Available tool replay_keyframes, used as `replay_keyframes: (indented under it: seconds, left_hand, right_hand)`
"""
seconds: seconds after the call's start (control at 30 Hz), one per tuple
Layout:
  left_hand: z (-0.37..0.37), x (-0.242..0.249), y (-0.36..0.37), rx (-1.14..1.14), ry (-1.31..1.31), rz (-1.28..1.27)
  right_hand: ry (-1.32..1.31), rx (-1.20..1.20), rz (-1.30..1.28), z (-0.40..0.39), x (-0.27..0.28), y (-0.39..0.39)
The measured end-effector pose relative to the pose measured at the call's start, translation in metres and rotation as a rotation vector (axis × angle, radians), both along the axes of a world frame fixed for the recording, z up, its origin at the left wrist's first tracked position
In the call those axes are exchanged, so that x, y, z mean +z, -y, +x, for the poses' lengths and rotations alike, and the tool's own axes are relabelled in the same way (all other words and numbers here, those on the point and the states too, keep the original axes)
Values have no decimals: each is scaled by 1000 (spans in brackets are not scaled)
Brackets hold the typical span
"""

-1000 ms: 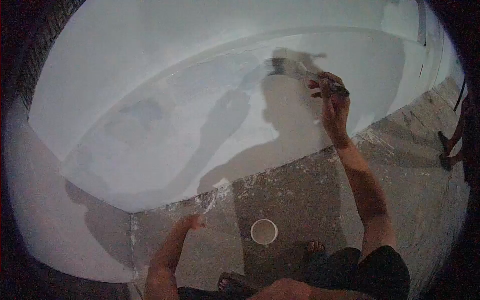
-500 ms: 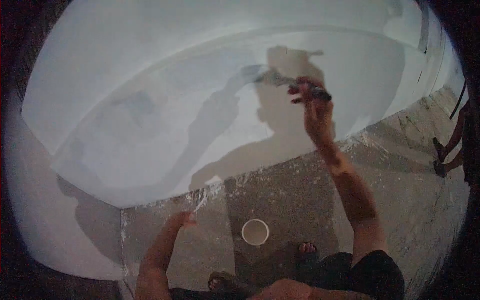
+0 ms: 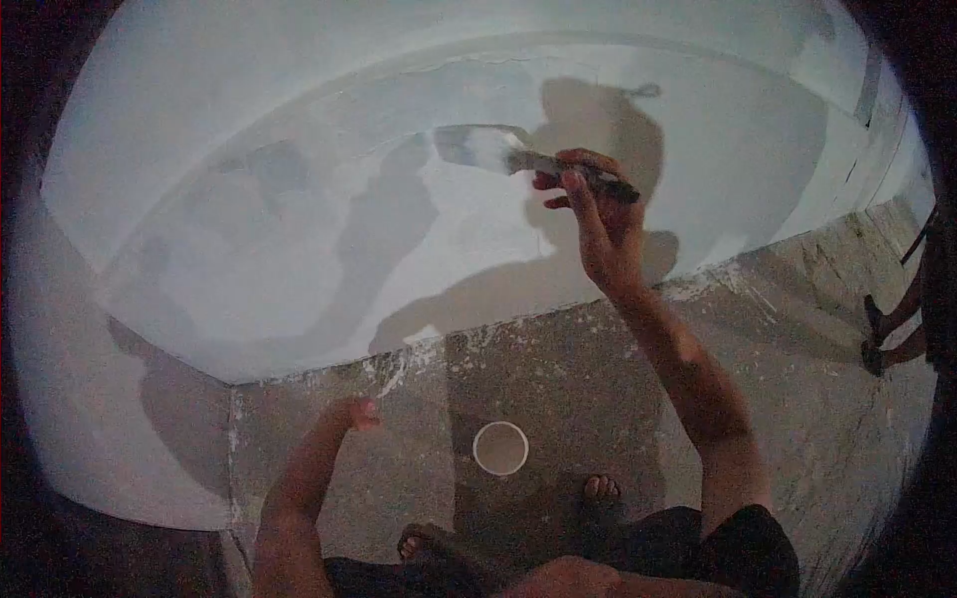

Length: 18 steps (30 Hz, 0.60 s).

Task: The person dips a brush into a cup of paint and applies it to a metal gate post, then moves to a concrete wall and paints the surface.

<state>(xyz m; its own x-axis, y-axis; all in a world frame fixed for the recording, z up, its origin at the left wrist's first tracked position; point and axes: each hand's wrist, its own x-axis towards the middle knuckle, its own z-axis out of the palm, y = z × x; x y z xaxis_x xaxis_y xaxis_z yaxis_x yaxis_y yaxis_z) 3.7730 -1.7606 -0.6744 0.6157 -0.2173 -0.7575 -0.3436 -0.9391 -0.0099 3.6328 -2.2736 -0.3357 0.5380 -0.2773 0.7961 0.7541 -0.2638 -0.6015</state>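
Observation:
My right hand [image 3: 603,204] is raised in front of the white wall, its fingers closed around the dark handle of what looks like a flat paintbrush [image 3: 543,161]. The pale, wide end of the brush points left and overlaps the wall surface [image 3: 478,214] in this view. A grey, damp-looking patch [image 3: 277,167] shows on the wall to the left of it. Low over the floor, my left hand [image 3: 365,411] hangs near the foot of the wall; its fingers are mostly hidden. Between my feet and the wall stands a small round white-rimmed bucket [image 3: 500,448].
White splashes [image 3: 419,357] mark the grey concrete floor [image 3: 553,399] along the wall's base. My bare foot [image 3: 601,486] is just right of the bucket. Another person's legs [image 3: 897,324] show at the right edge. Shadows of my head and arm fall across the wall.
My right hand has shifted slightly left with the brush, whose pale end now shows more clearly. The whole view has tilted a little; my left hand remains low.

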Motion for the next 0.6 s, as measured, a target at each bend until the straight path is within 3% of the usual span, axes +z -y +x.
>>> replay_keyframes:
  seconds: [0.07, 0.23, 0.3, 0.4, 0.6]
  left_hand:
    - [-3, 4, 2, -6, 0, 5]
    - [-13, 30, 40, -32, -10, -27]
    - [-11, 29, 42, -199, 53, 20]
    - [-6, 39, 41, -19, -72, -29]
    - [-7, 34, 36, -110, 64, 26]
  right_hand:
    - [24, -30, 117, 15, -9, 0]
    - [41, -167, 75, 3, -24, 35]
    - [50, -183, 58, -11, -18, 40]
    - [37, -265, 46, -31, -10, 37]
    - [-50, -78, -35, -20, -13, -1]
